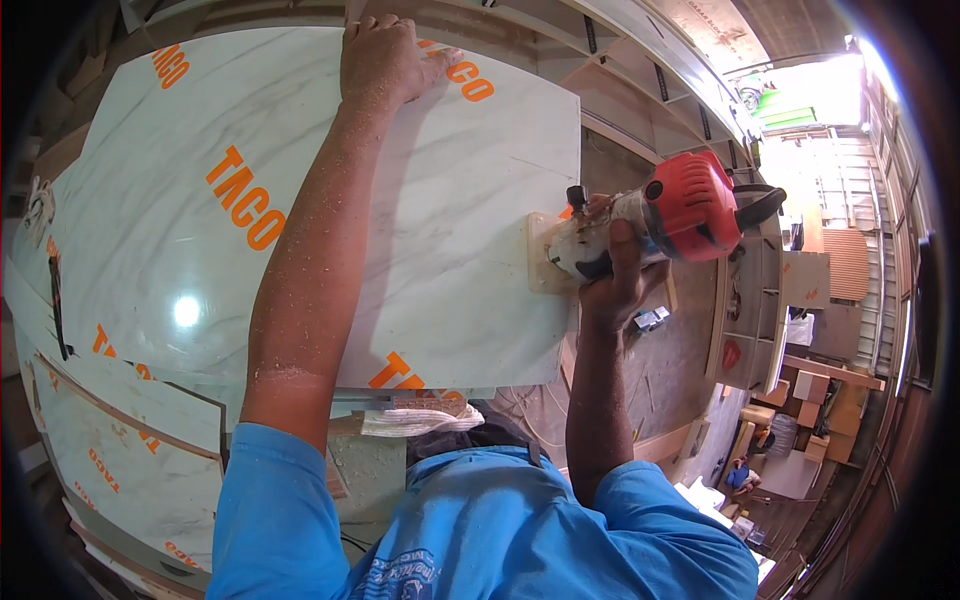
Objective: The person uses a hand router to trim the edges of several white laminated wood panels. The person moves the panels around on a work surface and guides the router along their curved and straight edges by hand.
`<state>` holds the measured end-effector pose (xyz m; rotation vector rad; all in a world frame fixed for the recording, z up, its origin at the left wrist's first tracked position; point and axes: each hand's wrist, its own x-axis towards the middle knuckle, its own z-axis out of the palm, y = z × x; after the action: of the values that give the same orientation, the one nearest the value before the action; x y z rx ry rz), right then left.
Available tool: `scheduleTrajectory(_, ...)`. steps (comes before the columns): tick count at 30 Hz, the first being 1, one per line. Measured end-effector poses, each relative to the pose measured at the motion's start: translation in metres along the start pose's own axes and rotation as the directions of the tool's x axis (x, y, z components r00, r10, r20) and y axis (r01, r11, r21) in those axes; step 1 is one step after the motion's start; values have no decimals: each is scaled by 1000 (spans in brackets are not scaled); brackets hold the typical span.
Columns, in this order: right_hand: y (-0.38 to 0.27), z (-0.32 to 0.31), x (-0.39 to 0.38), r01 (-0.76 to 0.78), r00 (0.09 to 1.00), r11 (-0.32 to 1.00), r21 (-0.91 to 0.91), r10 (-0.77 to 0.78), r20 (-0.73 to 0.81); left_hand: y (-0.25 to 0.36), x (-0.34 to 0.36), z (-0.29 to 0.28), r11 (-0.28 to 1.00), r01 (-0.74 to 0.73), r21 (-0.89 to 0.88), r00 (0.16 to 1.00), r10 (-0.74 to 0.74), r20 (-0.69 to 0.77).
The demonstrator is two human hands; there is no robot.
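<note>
Head view, clock centred on the marble-pattern panel: red-capped trim router at 3, its pale base plate overlapping the panel's right edge. Right hand is wrapped round the router body, fingers closed on it. Left hand sits near 1 on the far edge, fingers bent over it, thumb splayed on the face; can't tell if they pinch the underside.

Looks like edge trimming. My advice: keep the base flat, weight on the panel side so it doesn't tip off the edge; steady feed, no stalling; left hand bearing down, well clear of the bit. Cutter itself is hidden.

From the right fingers: base plate and panel at 9, black knob just off at 10–11, red cap at 1–2. Panel directly under the left palm.
</note>
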<state>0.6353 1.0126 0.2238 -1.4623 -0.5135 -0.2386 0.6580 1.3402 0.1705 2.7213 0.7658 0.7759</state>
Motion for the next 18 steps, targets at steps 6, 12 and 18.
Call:
scheduleTrajectory(6, 1, 7, 13, -9, 998, 1000, -1, 9, 57, 2, 0, -3, 1000, 13, 1, 1000, -13, 9)
scheduleTrajectory(12, 10, 13, 26, -12, 1000, 1000, -17, 12, -1, 3, 0, -6, 1000, 12, -18, 1000, -11, 17)
scheduleTrajectory(18, 16, 24, 38, 20, 999, 999, -41, -21, -27, 4, -2, -10, 999, 30, -18, 999, -30, 37)
